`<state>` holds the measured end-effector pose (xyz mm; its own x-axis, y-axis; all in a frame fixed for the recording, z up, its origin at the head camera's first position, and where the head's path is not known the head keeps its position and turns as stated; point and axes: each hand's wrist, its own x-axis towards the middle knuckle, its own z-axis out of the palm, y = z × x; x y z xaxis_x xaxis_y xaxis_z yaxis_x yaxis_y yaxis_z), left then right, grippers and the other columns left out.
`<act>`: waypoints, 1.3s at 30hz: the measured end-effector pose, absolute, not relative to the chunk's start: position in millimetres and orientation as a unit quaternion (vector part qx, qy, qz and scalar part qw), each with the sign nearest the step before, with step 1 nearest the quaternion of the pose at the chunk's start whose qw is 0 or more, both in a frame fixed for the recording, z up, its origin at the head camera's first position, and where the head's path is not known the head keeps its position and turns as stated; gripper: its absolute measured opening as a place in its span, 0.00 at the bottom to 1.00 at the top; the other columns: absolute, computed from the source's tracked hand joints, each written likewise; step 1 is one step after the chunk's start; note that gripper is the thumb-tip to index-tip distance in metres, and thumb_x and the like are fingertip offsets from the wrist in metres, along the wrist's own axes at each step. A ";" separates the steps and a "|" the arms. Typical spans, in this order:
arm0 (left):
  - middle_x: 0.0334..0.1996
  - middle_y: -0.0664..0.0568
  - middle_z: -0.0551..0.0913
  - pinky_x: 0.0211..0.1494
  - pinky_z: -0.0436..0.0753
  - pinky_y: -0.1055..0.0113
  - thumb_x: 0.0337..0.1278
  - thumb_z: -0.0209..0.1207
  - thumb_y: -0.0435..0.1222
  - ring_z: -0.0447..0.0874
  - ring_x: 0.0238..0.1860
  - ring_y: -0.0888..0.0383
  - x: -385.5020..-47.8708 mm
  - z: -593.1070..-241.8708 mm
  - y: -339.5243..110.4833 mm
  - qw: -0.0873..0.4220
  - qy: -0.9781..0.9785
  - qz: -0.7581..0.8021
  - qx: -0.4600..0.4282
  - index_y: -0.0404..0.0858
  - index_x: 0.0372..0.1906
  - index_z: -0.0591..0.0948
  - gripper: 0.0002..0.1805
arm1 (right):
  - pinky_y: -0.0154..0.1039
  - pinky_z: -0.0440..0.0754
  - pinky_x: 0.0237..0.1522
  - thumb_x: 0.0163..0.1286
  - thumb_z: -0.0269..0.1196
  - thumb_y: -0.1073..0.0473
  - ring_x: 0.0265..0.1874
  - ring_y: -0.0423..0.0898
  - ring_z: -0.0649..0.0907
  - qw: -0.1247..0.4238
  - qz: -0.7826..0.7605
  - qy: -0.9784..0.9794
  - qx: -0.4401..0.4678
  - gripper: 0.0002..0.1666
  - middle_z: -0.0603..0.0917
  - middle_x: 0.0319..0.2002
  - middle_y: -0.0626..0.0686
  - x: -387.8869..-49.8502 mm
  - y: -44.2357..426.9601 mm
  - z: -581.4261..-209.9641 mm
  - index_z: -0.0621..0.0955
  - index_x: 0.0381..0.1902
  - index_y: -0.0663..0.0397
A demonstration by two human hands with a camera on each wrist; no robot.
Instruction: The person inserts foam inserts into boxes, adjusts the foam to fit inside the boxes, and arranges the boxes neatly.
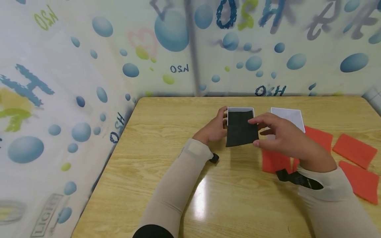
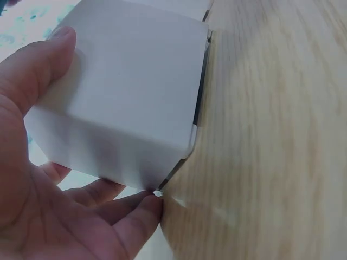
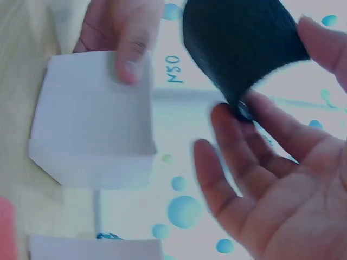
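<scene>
My left hand (image 1: 210,129) grips an open white box (image 2: 130,81) by its side. The thumb lies on one outer face and the fingers are at another side in the left wrist view. A black, soft-looking sheet (image 1: 240,129) hangs in front of the box opening in the head view, hiding most of its inside. My right hand (image 1: 282,137) pinches this sheet at its right edge between thumb and fingers. In the right wrist view the black sheet (image 3: 244,43) bends into a curve, and stands apart from the white box (image 3: 92,108).
A second white box (image 1: 290,116) stands behind my right hand. Several red sheets (image 1: 355,150) lie on the right of the wooden table (image 1: 143,158), some partly hidden under my right forearm. A patterned wall covering (image 1: 166,69) rises behind and to the left.
</scene>
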<state>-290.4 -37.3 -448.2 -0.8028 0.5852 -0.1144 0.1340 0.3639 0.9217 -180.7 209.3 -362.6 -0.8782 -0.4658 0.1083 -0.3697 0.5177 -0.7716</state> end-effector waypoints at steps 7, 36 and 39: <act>0.82 0.42 0.57 0.76 0.71 0.55 0.68 0.68 0.32 0.68 0.78 0.46 -288.8 -448.2 -35.3 0.206 0.810 0.499 0.229 0.48 0.84 0.40 0.55 | 0.47 0.83 0.63 0.71 0.71 0.62 0.62 0.63 0.77 -0.026 -0.456 0.872 -0.177 0.38 0.73 0.69 0.63 -188.7 194.8 -375.6 0.72 0.76 0.60; 0.82 0.45 0.58 0.80 0.66 0.51 0.62 0.75 0.42 0.64 0.80 0.46 -288.5 -448.2 -36.7 0.203 0.813 0.503 0.210 0.54 0.84 0.44 0.58 | 0.67 0.65 0.74 0.81 0.58 0.58 0.81 0.65 0.60 0.011 -0.453 0.888 -0.082 0.42 0.44 0.87 0.57 -207.2 177.0 -399.1 0.55 0.85 0.52; 0.82 0.46 0.58 0.79 0.67 0.52 0.63 0.74 0.42 0.64 0.80 0.47 -289.2 -448.9 -36.4 0.208 0.810 0.507 0.209 0.54 0.84 0.44 0.58 | 0.67 0.64 0.74 0.81 0.56 0.59 0.81 0.65 0.59 0.013 -0.450 0.889 -0.083 0.41 0.42 0.87 0.57 -207.0 176.9 -398.8 0.54 0.86 0.52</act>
<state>-289.2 -36.4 -448.9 -0.8261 0.5494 -0.1254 0.1270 0.3983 0.9084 -207.0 176.9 -398.8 -0.9858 -0.1596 0.0522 -0.1365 0.5804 -0.8028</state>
